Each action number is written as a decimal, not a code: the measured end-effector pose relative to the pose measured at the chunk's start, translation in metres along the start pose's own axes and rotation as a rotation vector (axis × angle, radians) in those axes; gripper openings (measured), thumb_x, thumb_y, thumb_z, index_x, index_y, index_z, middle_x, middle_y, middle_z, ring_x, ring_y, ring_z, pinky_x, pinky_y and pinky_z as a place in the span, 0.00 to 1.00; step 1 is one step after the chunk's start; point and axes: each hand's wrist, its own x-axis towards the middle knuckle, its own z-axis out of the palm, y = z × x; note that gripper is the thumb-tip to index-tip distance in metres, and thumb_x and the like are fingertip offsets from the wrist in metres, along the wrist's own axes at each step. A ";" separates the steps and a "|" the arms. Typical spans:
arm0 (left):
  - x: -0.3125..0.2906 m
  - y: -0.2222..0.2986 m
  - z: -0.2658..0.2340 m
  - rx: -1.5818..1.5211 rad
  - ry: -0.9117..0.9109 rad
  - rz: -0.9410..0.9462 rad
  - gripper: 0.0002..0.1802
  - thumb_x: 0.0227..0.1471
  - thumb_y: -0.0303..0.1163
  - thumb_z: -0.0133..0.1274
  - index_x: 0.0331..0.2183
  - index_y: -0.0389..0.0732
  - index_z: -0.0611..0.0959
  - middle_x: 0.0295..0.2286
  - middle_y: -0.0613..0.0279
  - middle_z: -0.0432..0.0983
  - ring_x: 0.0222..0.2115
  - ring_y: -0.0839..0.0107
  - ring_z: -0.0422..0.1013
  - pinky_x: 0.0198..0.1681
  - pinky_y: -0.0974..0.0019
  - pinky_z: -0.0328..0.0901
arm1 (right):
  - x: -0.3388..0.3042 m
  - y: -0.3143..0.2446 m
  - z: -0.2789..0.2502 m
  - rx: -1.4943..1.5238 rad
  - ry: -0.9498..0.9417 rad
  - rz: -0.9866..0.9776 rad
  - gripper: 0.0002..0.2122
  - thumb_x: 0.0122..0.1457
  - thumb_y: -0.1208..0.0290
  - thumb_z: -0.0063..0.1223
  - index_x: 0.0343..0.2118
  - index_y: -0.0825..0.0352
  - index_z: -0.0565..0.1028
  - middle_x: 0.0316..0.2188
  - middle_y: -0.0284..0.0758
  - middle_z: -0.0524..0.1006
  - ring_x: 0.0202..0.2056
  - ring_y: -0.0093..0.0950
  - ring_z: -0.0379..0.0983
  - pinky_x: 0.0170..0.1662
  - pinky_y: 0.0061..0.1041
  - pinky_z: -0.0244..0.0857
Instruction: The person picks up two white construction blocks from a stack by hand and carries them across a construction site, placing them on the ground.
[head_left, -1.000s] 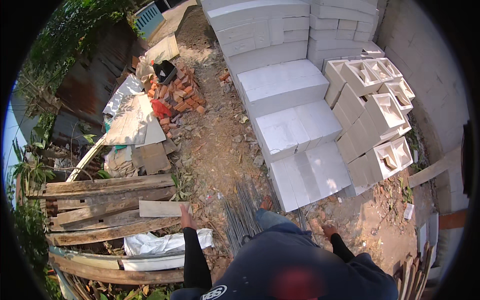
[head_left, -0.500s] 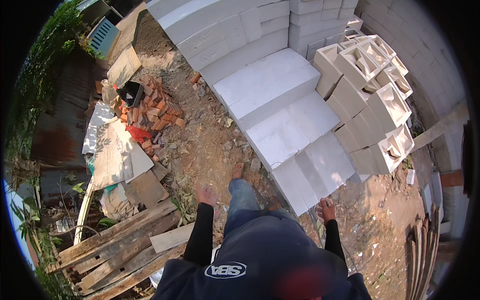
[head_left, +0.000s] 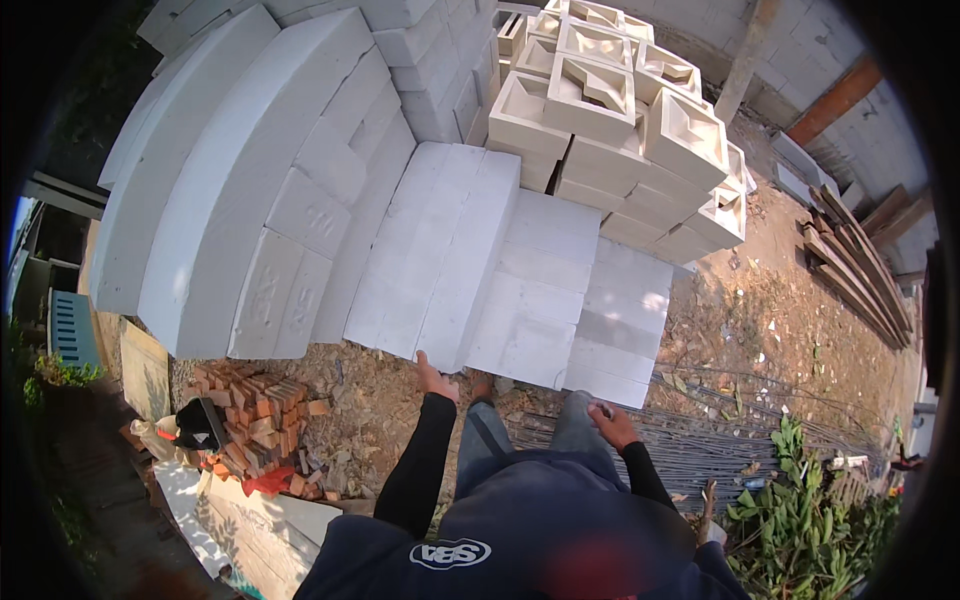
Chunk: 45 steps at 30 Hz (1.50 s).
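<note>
My left hand (head_left: pixel 437 379) is near the front edge of a stepped stack of white lightweight blocks (head_left: pixel 425 245), with a finger stretched out and nothing seen in it. I cannot tell whether it touches the block edge. My right hand (head_left: pixel 615 427) hangs by my right knee, in front of the lowest step of blocks (head_left: pixel 615 340). Its fingers are curled in, and what they hold, if anything, is too small to make out. Both forearms wear black sleeves.
Beige hollow vent blocks (head_left: pixel 590 100) are piled behind the steps. Taller white blocks (head_left: pixel 205 190) rise at left. Red bricks (head_left: pixel 255 410) lie at lower left. Thin steel rods (head_left: pixel 690 450) and leafy branches (head_left: pixel 810 510) cover ground at right. Wooden planks (head_left: pixel 855 265) lie farther right.
My view and body have turned right, so the block stack now lies straight ahead. My left hand has come up close to the stack's edge. The rods and branches have come into view.
</note>
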 end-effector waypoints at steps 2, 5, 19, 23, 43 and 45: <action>0.012 -0.004 -0.002 0.040 0.023 -0.022 0.43 0.48 0.65 0.37 0.59 0.49 0.54 0.60 0.63 0.46 0.61 0.58 0.38 0.58 0.42 0.25 | 0.001 -0.005 0.016 0.008 0.037 -0.016 0.22 0.56 0.53 0.48 0.45 0.69 0.70 0.37 0.39 0.75 0.38 0.29 0.71 0.42 0.25 0.63; 0.020 -0.002 0.011 0.056 0.086 -0.065 0.39 0.50 0.60 0.37 0.57 0.48 0.59 0.58 0.62 0.53 0.60 0.58 0.44 0.58 0.42 0.28 | 0.005 -0.007 0.027 -0.026 0.085 -0.014 0.21 0.57 0.55 0.47 0.44 0.70 0.71 0.38 0.43 0.75 0.41 0.33 0.72 0.45 0.28 0.63; -0.074 -0.096 0.138 0.018 0.036 -0.484 0.44 0.42 0.52 0.49 0.58 0.49 0.53 0.58 0.52 0.46 0.58 0.55 0.46 0.59 0.50 0.38 | -0.014 -0.009 -0.010 -0.007 0.158 -0.028 0.21 0.56 0.57 0.49 0.45 0.71 0.71 0.37 0.45 0.75 0.41 0.32 0.72 0.43 0.28 0.65; -0.047 -0.095 0.080 0.118 0.054 -0.656 0.51 0.42 0.51 0.53 0.60 0.48 0.44 0.59 0.46 0.38 0.59 0.52 0.43 0.59 0.48 0.39 | 0.024 -0.055 -0.003 -0.066 0.097 -0.121 0.23 0.55 0.55 0.50 0.46 0.70 0.69 0.37 0.46 0.75 0.40 0.34 0.73 0.43 0.29 0.66; 0.053 0.068 0.010 0.095 -0.025 -0.043 0.38 0.44 0.57 0.46 0.54 0.48 0.63 0.55 0.63 0.57 0.56 0.57 0.50 0.56 0.38 0.33 | 0.094 -0.167 0.146 -0.601 0.473 0.052 0.56 0.32 0.59 0.66 0.61 0.66 0.38 0.44 0.50 0.60 0.44 0.48 0.62 0.41 0.44 0.65; 0.049 0.050 0.017 0.099 -0.037 -0.025 0.37 0.43 0.57 0.45 0.53 0.48 0.65 0.54 0.65 0.59 0.53 0.57 0.54 0.55 0.37 0.35 | 0.092 -0.167 0.130 -0.632 0.466 0.024 0.56 0.31 0.60 0.66 0.62 0.62 0.38 0.43 0.50 0.61 0.43 0.48 0.63 0.40 0.44 0.64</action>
